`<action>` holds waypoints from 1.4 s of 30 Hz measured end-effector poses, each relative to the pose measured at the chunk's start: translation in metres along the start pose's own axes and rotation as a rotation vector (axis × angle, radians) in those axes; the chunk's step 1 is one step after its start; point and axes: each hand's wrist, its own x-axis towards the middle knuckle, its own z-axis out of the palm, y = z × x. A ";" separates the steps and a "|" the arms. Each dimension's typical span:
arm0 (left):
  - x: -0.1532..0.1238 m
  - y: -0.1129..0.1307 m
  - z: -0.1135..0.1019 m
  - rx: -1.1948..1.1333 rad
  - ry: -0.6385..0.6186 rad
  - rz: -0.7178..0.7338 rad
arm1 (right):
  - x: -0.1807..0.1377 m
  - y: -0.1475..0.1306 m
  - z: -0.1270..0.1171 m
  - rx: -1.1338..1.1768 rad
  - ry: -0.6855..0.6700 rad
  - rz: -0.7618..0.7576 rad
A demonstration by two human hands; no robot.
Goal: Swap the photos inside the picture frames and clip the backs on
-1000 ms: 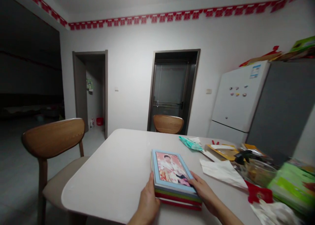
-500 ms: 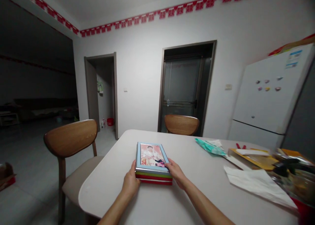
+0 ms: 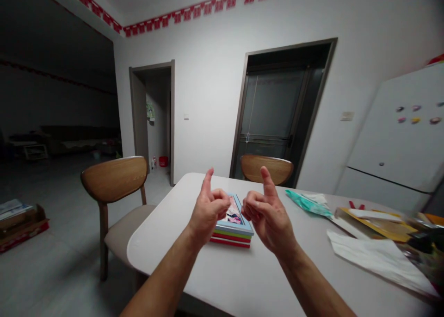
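A stack of flat books or frames, blue-edged with a picture on top and green and red layers beneath, lies on the white table. My left hand is raised above the table in front of the stack, fingers curled and the index finger pointing up, holding nothing. Beside it my right hand is held up the same way, fist closed with one finger up, holding nothing. Neither hand touches the stack.
Two wooden chairs stand by the table, one at the left and one at the far side. A teal packet, papers and clutter lie on the table's right. A white fridge stands at the right. Boxes sit on the floor at the left.
Both hands let go of the stack's near edge and rose in front of it, fingers curled with one finger up. The view shifted left and tilted up.
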 end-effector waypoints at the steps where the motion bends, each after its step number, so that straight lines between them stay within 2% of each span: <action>1: -0.001 0.008 0.011 -0.113 -0.078 0.008 | -0.003 -0.007 0.005 0.034 -0.021 0.020; 3: -0.003 0.015 0.027 -0.269 -0.170 -0.004 | -0.007 -0.013 0.009 0.069 -0.032 0.060; 6: -0.007 0.008 0.034 -0.342 -0.174 -0.029 | -0.011 -0.009 0.005 0.095 -0.016 0.107; 8: -0.008 -0.005 0.031 -0.316 -0.126 -0.060 | -0.013 0.000 -0.002 0.115 0.005 0.140; 10: -0.008 -0.021 0.024 -0.232 -0.038 -0.150 | -0.014 0.014 -0.011 0.125 0.059 0.209; 12: -0.007 -0.036 0.014 -0.146 0.043 -0.265 | -0.015 0.030 -0.022 0.115 0.154 0.358; 15: -0.002 -0.053 0.001 -0.088 0.090 -0.389 | -0.010 0.049 -0.037 0.104 0.258 0.607; 18: 0.006 -0.056 -0.002 -0.059 0.074 -0.462 | -0.001 0.055 -0.041 0.143 0.173 0.697; 22: 0.013 -0.048 0.005 -0.039 0.006 -0.523 | 0.008 0.048 -0.031 0.159 0.028 0.721; 26: 0.010 -0.058 -0.002 -0.003 0.046 -0.554 | 0.008 0.052 -0.028 0.021 0.027 0.696; 31: -0.009 -0.107 -0.027 0.111 0.178 -0.668 | 0.004 0.080 -0.053 -0.646 0.086 0.499; 35: -0.014 -0.146 -0.035 0.127 0.230 -0.767 | 0.002 0.102 -0.075 -0.973 0.108 0.358; 38: -0.008 -0.162 -0.034 0.105 0.260 -0.786 | 0.003 0.112 -0.082 -1.187 0.026 0.224; 42: 0.001 -0.167 -0.032 0.080 0.296 -0.744 | 0.008 0.118 -0.080 -1.369 -0.149 0.128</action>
